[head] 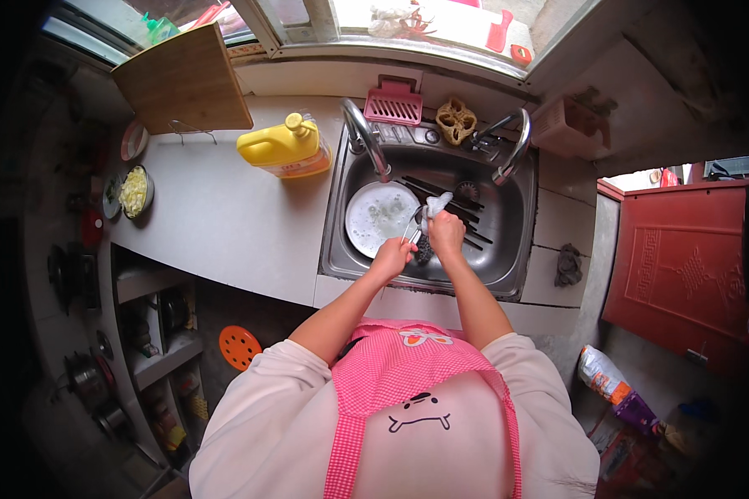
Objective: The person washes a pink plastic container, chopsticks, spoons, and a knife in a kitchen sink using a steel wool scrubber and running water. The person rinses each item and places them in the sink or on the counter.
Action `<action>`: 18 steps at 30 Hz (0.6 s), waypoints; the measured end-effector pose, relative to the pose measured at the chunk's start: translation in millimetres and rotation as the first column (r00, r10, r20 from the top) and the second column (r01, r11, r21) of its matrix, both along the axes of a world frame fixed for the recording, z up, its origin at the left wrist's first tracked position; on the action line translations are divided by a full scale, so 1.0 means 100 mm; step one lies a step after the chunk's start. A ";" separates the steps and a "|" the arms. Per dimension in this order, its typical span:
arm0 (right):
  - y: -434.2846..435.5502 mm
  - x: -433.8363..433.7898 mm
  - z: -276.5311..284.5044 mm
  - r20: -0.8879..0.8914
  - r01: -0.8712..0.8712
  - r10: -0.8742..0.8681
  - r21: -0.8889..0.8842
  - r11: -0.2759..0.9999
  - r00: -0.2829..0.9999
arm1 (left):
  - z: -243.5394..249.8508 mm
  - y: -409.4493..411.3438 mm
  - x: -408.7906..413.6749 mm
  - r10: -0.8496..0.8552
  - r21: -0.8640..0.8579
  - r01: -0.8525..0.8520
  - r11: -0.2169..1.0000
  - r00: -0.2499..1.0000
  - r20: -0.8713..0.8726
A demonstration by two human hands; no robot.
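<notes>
Over a stainless steel sink point(505, 249), my left hand point(396, 256) grips the handles of some metal utensils point(414, 232), probably spoons. My right hand point(447, 233) is closed on a whitish cloth point(437, 204), which touches the utensils' upper ends. A round white plate or basin point(381, 215) with sudsy water sits in the sink's left part, beside my left hand. Several dark chopsticks point(474, 234) lie scattered on the sink bottom to the right, near a round drain strainer point(467, 190). A dark scouring pad point(423, 249) shows between my hands.
Two curved faucets point(365, 137) point(518, 146) reach over the sink. A pink soap rack point(394, 103) and a dried loofah piece point(456, 121) are behind it. Left on the counter stand a yellow jug point(287, 146), a wooden board point(184, 81) and a bowl of chopped vegetables point(136, 192). A dark rag point(568, 265) lies right.
</notes>
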State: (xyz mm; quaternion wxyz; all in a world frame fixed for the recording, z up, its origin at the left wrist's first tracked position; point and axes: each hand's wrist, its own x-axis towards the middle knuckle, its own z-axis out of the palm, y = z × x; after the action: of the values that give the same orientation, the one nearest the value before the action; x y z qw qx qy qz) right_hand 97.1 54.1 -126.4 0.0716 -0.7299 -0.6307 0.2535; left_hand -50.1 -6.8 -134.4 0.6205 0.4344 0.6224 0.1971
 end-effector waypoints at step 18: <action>0.03 0.05 -0.16 -0.070 0.183 -0.178 0.082 0.980 0.982 | 0.03 0.07 0.06 0.052 0.016 -0.052 0.999 0.999 0.016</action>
State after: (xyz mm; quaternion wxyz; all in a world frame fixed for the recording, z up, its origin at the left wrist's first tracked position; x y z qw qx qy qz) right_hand 102.3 56.6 -142.1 0.1459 -0.7721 -0.5698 0.2406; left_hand -43.7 0.6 -131.1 0.6166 0.4215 0.6269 0.2217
